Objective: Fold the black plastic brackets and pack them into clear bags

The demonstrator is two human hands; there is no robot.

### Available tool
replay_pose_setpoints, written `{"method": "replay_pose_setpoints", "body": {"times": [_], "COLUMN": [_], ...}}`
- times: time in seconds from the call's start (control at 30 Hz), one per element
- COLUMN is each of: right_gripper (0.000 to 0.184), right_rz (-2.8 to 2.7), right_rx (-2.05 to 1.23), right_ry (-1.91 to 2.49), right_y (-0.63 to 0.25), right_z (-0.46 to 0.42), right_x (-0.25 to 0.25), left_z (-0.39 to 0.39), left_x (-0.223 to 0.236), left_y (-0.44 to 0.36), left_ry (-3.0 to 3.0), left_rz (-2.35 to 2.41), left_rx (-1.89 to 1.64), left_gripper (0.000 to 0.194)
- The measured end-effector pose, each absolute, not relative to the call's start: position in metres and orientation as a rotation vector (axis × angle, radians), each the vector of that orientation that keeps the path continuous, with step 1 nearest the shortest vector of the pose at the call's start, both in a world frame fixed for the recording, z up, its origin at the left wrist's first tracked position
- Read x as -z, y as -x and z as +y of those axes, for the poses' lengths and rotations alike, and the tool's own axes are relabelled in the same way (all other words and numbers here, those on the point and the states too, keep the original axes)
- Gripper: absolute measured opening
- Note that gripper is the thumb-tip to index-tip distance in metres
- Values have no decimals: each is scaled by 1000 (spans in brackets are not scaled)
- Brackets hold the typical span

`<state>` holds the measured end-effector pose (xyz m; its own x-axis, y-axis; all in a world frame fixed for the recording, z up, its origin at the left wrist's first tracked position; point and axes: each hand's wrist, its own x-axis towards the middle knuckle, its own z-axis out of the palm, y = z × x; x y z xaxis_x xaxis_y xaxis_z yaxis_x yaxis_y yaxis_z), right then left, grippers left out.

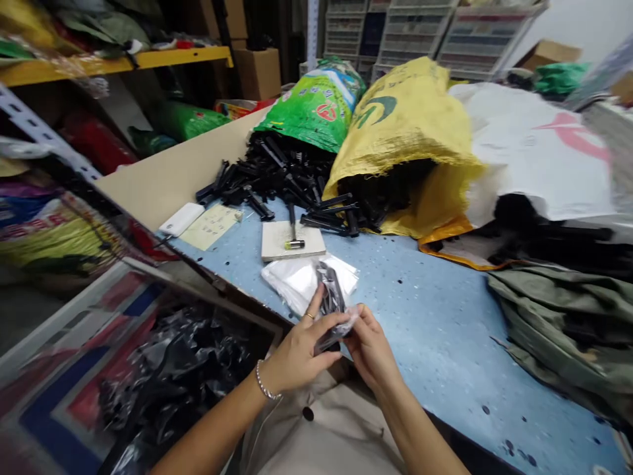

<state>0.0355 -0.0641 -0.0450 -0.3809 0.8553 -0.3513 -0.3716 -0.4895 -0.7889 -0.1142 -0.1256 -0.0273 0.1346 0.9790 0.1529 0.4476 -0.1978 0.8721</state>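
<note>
A workshop: bulk sacks [410,119], hammer [293,227], parts drawers [415,30].

No text is legible, even on the green sack [302,115] or note [210,227].

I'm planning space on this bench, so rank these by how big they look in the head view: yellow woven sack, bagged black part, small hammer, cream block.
Largest to smallest:
1. Yellow woven sack
2. Cream block and bagged black part: too alike to rank, the part being partly hidden
3. Small hammer

The one view (head-worn, close above) faces forward and down across the left hand [302,344], right hand [372,344] and tabletop [430,303].
</note>
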Motion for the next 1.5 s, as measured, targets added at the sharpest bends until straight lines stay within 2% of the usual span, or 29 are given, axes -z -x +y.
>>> {"method": "replay_pose_setpoints", "body": {"times": [0.1, 0.23, 0.3, 0.4, 0.47, 0.6, 0.77, 0.9, 1.1, 1.3, 1.5], "right_gripper": [30, 27, 28, 31, 33, 34, 33, 32, 32, 33, 28], "right_rz": [-1065, -1530, -1612, -1559, -1510, -1474, -1346, -1223, -1059, -997, -1387], "right_rx": [-2156, -2328, -2306, -2242, -2209, -2197, -2245, -2280, -2310, -2308, -2162], "right_ry": [905, 849, 895, 979, 1015, 1032, 1063, 1092, 1075, 1046, 974], "right_y": [-36, -37, -37, -34, -32, -29, -35, -41, -46, -45, -41], "right_z": [-68, -71, -71, -69, -68, -69, -72, -72, -69, -70, -46], "right_x": [37, 41, 51, 67, 74, 80, 85, 90, 88, 87, 94], "left_z": [-149, -201, -229, -258, -264, -251, -216, -193, -189, -222, -229], "left_x": [12, 10, 30, 80, 117, 176, 225, 252, 259, 246, 239], "left_y": [138, 213, 254, 296, 305, 291, 264, 236, 227, 226, 199], "left_ry": [-1306, -910, -875, -896, -897, -983, -1124, -1189, -1292, -1158, -1051], "left_rz": [1216, 1127, 1313, 1988, 2272, 2437, 2344, 2198, 2094, 2139, 2064], "left_rx": [-1073, -839, -701, -524, -439, -322, -69, 126, 246, 333, 388], "left_gripper": [44, 38, 34, 17, 19, 29, 21, 35, 35, 64, 68]}}
